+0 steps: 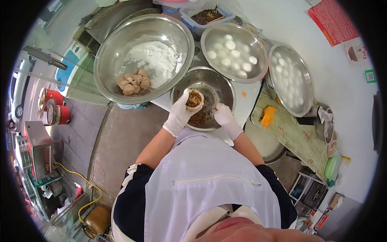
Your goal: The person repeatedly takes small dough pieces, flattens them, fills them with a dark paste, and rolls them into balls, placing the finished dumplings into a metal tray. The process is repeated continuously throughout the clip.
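Observation:
Both hands wear thin white gloves. My left hand (180, 111) holds a cup-shaped piece of pinkish-brown dough (198, 106) filled with a crumbly brown filling (193, 99), over the left side of a steel bowl (232, 90). Over the bowl's right side, my right hand (223, 115) has its fingers bent together; whether something thin is between them cannot be told. More dark filling (198, 117) lies in the bowl. Up and to the left, a large steel basin (105, 54) has lumps of brown dough (134, 82) beside white flour (155, 60).
Two steel basins (204, 48) (307, 72) at the upper right contain white balls in cloudy liquid. A plastic tub (193, 22) of dark stuff stands behind. An orange cloth (268, 116) lies on the greenish table (290, 136) at right. Below it is a round vessel (261, 142).

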The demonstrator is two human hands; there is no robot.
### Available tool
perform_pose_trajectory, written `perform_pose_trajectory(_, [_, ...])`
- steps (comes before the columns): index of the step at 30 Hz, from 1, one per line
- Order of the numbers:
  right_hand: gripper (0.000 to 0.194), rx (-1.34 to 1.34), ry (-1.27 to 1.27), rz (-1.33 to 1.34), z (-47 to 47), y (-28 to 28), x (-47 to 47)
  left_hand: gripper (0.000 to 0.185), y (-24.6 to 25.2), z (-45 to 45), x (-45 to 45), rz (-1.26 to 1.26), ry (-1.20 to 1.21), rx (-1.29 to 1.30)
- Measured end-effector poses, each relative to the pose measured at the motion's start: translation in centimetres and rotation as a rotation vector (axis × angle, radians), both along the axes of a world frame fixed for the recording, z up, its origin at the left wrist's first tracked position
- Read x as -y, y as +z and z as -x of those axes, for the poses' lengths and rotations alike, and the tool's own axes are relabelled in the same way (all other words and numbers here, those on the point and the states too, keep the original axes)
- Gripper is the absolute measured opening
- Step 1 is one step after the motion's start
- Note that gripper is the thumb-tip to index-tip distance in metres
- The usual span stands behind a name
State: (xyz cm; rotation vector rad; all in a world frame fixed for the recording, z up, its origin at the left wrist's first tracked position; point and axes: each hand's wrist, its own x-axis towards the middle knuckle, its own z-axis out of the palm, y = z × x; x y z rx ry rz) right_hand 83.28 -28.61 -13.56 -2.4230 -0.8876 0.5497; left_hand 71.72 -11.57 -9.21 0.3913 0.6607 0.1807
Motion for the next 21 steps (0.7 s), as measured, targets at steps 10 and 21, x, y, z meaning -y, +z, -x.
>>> perform_pose_trajectory(10, [0.087,-0.321,0.137,-0.432,2.0,6.6,-2.8,0.053,2.9,0.8,0.6,-0.015,0.082,0.113])
perform_pose_trajectory(21, [0.097,-0.57,0.203,-0.807,2.5,8.0,-2.0,0.044,5.4,0.5,0.2,-0.002,-0.31,0.272])
